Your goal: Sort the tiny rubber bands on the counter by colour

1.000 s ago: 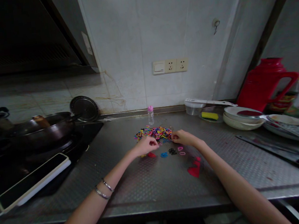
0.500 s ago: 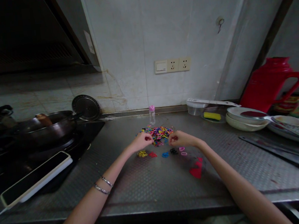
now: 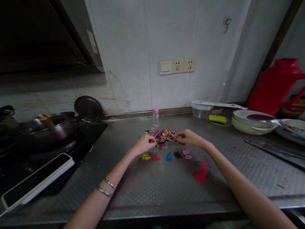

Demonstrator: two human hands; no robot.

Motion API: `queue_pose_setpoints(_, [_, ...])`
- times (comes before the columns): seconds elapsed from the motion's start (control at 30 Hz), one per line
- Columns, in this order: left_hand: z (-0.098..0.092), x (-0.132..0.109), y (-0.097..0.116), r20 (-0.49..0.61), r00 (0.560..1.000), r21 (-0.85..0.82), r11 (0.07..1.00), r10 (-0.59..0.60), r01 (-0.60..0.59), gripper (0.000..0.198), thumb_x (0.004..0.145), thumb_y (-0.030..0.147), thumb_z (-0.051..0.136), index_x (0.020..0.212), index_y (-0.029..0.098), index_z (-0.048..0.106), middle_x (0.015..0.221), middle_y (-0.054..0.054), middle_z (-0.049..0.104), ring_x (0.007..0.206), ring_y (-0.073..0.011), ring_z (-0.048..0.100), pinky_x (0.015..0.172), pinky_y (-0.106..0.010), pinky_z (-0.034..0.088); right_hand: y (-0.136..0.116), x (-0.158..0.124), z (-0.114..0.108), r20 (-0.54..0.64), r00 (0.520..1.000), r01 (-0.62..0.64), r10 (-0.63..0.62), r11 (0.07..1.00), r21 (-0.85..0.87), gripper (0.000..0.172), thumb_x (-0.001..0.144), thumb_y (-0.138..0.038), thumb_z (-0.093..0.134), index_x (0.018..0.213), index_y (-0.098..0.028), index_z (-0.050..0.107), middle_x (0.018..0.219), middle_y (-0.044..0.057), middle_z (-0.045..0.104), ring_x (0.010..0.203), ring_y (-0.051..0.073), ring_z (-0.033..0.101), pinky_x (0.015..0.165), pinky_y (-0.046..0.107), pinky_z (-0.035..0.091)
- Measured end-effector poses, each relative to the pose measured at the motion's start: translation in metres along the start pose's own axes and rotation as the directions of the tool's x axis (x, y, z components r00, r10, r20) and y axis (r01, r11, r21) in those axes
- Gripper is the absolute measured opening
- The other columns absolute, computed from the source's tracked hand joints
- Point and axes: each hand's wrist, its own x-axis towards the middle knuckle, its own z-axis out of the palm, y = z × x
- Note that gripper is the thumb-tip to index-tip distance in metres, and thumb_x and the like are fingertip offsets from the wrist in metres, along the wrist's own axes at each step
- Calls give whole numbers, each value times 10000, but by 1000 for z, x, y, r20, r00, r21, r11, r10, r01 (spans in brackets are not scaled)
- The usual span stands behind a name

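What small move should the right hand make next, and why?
Perhaps the right hand should draw a blue loop from the mixed pile to the blue group: blue loops show at the pile's front edge, near the hand. Whether it holds one now is unclear.

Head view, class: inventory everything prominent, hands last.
Small looped bands: one pile, multicoloured, centre
Sorted bands: five groups, yellow, red, blue, black, pink, before pile
Capped bottle: one, clear and pink, behind pile
Flat patches: count unclear, red, front right
Oblong device: one, black, white, left
Metal cookware: several, dark silver, left
Socket panel: one, cream, wall
Plastic tub: one, clear, rear right
Oblong sponge: one, yellow, rear right
Handled jug: one, red, right
Round dishes: several, white, right
Metal bracelets: two, silver, left forearm
Left hand, right hand: two, bare, beside pile
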Motion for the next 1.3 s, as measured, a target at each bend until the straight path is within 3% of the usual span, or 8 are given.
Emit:
queue_pose_setpoints(0.4, [23,31,32,91,995,266,962,44,-66,189,731,279,529,729,181,691,665,-37,654,645,-155,574,629,-231,393,13,-1,-1,-57,998,-33,26,992,-119,255,686,-217,474,821,-114,665,582,-4,553,537,92,435,503,188,297])
queue_pose_setpoints(0.6, [41,37,39,84,996,399,916,2,-35,198,749,288,532,798,166,681,800,-94,659,798,-220,598,705,-301,436,15,1,3,-32,999,-36,32,989,-142,228,694,-213,469,773,-121,662,582,-11,542,535,84,431,505,183,287])
queue_pose_setpoints(0.77, [47,36,41,87,996,464,884,13,-52,203,775,199,476,842,156,663,867,-113,642,851,-228,593,759,-337,442,16,1,7,-37,998,-47,41,983,-178,207,698,-204,472,757,-128,655,568,-16,529,521,76,414,497,182,271])
queue_pose_setpoints(0.93, [45,34,39,79,995,438,895,58,-87,208,773,198,466,867,159,648,927,-104,633,866,-222,585,749,-324,439,13,1,9,-30,997,-69,64,979,-191,215,696,-180,468,783,-133,658,604,-2,568,529,80,436,491,183,272])
queue_pose_setpoints(1.13, [29,21,37,73,990,325,936,119,-137,213,740,198,475,828,171,667,854,-65,648,791,-186,582,714,-267,419,7,1,11,5,999,-45,46,985,-166,242,684,-144,468,808,-168,674,665,8,612,573,91,494,519,176,312])
queue_pose_setpoints(1.3, [20,5,40,117,985,211,966,129,-152,198,724,227,499,793,179,678,803,-52,656,766,-167,576,700,-232,400,0,0,14,2,995,-94,97,966,-241,203,708,-308,561,845,-204,667,672,8,617,583,107,517,518,187,317])
